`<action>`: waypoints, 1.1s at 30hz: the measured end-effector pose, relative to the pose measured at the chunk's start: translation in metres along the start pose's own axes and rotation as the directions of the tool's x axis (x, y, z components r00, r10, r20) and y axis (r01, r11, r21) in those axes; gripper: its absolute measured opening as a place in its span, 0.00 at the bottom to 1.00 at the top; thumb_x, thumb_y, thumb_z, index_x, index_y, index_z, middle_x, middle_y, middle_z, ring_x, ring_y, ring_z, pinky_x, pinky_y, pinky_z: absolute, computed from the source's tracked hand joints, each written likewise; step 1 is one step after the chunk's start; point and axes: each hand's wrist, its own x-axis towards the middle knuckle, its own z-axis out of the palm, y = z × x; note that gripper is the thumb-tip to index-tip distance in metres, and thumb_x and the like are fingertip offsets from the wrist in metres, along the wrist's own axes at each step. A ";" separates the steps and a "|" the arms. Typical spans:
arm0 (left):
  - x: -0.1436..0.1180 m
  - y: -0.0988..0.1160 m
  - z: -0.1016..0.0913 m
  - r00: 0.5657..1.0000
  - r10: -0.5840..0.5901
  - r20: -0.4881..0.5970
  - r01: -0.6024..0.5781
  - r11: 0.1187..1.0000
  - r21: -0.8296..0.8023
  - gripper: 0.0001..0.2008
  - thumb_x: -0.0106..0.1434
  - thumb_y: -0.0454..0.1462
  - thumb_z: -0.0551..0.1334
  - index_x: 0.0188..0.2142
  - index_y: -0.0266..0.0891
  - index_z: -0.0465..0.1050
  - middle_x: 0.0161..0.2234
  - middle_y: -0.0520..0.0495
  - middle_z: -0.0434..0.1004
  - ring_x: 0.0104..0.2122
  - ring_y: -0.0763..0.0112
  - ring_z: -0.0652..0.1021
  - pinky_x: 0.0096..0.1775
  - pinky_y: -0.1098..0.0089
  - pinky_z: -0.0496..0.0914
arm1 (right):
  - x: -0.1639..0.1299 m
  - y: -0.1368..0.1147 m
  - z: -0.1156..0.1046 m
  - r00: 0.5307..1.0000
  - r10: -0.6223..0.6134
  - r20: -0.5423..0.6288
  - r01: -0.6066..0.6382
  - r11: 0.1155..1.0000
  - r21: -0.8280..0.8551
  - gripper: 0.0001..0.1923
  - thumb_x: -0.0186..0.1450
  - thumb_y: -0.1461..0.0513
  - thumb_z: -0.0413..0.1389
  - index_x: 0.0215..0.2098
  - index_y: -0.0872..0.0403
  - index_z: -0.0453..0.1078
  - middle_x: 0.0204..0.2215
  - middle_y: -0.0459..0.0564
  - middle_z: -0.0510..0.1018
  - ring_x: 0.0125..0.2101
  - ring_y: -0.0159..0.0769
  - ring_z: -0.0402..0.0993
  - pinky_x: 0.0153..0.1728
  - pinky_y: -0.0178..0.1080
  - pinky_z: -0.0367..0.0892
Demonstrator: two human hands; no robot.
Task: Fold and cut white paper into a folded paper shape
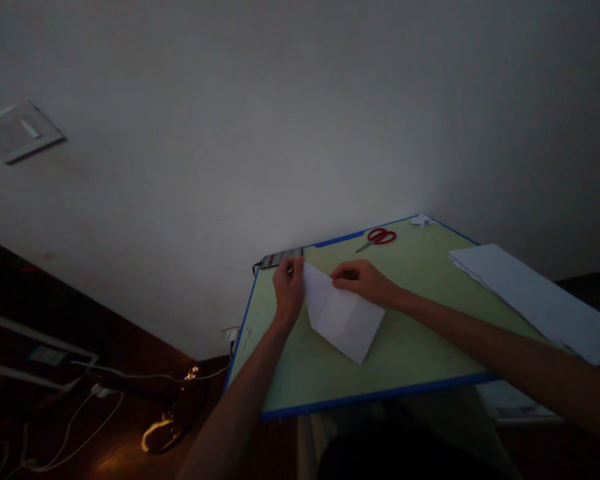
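Note:
A white sheet of paper [343, 317] with crease lines is held tilted over the pale green tabletop. My left hand [290, 283] pinches its upper left corner, fingers closed. Along the upper edge, my right hand [363, 280] grips the same sheet between thumb and fingers. Just behind my left hand lies a phone-like device [283, 257] with a dark edge and a cable. Red-handled scissors [379, 237] rest farther back, beyond my right hand.
The small table [300, 380] has a blue edge and stands against a grey wall. A stack of white paper [540, 297] lies on its right side, overhanging the edge. Paper scraps [421, 220] sit at the far corner. White cables [145, 375] run along the lower left.

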 end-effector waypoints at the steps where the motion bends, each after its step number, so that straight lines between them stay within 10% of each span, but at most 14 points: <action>1: -0.001 0.000 0.000 1.000 -0.004 0.009 0.004 1.000 -0.015 0.15 0.66 0.46 0.60 0.29 0.38 0.71 0.26 0.52 0.69 0.27 0.72 0.68 0.27 0.73 0.61 | 0.000 0.000 0.001 1.000 -0.001 0.004 0.001 1.000 -0.004 0.07 0.55 0.61 0.63 0.32 0.56 0.80 0.28 0.47 0.82 0.29 0.35 0.76 0.33 0.37 0.69; 11: -0.002 -0.012 0.006 0.962 -0.200 0.186 0.240 0.944 -0.228 0.22 0.61 0.57 0.63 0.31 0.39 0.69 0.26 0.54 0.66 0.24 0.74 0.68 0.26 0.74 0.63 | 0.004 0.006 -0.005 0.993 -0.019 -0.114 0.015 0.999 -0.031 0.08 0.55 0.60 0.62 0.32 0.55 0.79 0.29 0.48 0.83 0.30 0.36 0.77 0.34 0.38 0.70; 20: -0.010 -0.012 0.007 0.964 0.031 0.265 -0.062 0.992 0.109 0.22 0.67 0.51 0.59 0.24 0.39 0.66 0.20 0.55 0.61 0.22 0.75 0.64 0.25 0.73 0.56 | 0.012 0.010 -0.017 0.929 0.065 -0.365 -0.041 0.997 0.073 0.13 0.55 0.56 0.64 0.35 0.55 0.78 0.31 0.49 0.82 0.31 0.37 0.76 0.35 0.39 0.69; 33: -0.010 -0.005 0.004 0.957 -0.009 0.291 0.018 0.999 -0.028 0.18 0.68 0.49 0.58 0.28 0.40 0.65 0.21 0.56 0.66 0.18 0.78 0.67 0.21 0.76 0.62 | 0.018 0.006 -0.035 0.856 0.045 -0.515 -0.012 0.998 0.068 0.15 0.55 0.55 0.65 0.36 0.56 0.79 0.33 0.52 0.83 0.36 0.41 0.77 0.40 0.42 0.70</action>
